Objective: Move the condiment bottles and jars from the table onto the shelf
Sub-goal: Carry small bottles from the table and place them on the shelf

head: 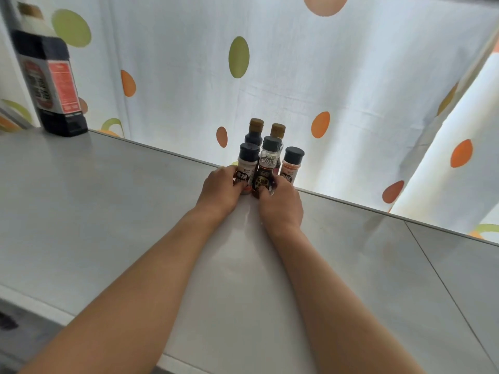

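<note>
Several small condiment bottles stand clustered at the far edge of the grey surface [135, 211]. My left hand [220, 188] grips a pale pepper shaker [246, 164] with a dark cap. My right hand [282, 202] grips a dark-labelled glass bottle [266, 168] beside it. To the right stands an orange-powder shaker [291, 166], free of both hands. Behind them are two dark bottles with gold caps, the left one [255, 130] and the right one [278, 130], partly hidden.
A large dark soy sauce bottle [51, 79] with a red label stands at the far left corner of the surface. A white curtain [297, 63] with orange and green dots hangs right behind the far edge. A seam [445, 287] crosses the surface on the right.
</note>
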Demonstrator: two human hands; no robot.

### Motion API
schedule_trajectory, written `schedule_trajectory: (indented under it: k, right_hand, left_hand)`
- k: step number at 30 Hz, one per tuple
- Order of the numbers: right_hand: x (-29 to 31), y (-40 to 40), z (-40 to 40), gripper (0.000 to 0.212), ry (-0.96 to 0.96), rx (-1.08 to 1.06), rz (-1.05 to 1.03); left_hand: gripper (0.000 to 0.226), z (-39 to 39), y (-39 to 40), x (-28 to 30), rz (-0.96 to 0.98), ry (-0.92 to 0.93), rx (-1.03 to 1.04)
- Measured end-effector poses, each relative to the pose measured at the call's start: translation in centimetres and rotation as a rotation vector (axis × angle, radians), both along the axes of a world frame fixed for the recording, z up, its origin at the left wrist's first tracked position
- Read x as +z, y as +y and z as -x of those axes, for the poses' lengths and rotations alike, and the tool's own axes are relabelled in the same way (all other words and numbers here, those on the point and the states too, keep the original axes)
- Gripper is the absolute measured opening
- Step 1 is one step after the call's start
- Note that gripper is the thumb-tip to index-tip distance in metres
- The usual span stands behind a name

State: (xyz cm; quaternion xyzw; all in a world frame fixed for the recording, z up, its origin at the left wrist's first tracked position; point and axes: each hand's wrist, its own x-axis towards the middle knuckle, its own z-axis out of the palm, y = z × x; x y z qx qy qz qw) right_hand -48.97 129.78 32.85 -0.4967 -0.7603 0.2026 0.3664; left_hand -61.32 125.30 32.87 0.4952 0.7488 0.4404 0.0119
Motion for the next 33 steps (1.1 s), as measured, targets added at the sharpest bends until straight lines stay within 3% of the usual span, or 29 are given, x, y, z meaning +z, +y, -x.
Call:
schedule_trajectory:
  k: [7,13,21,25,33]
  right_hand:
    - [0.2,-0.2,0.1,0.03,-0.016,-0.023,0.025]
    - [0.7,-2.3,-1.0,0.024,-0.022,-0.034,0.058]
    - [1.6,-7.5,-5.1,0.033,-0.511,0.23,-0.012]
    - [1.3,-9.3,-7.8,0.043,-0.554,0.319,0.019]
    - [-0.2,-15.4,-15.1,0.053,-0.631,0.531,-0.094]
  left_hand:
    - [0.031,-0.1,0.2,0.0,0.015,0.029,0.031]
    - [0.054,-1.6,-1.5,-0.1,0.216,0.058,0.088]
    - [0.055,-5.1,-9.5,0.5,0.489,0.253,-0.029]
    - [0.053,-7.9,-14.0,0.7,0.61,0.348,-0.051]
    - [0.054,-17.6,-21.8,-0.8,0.635,0.376,0.194]
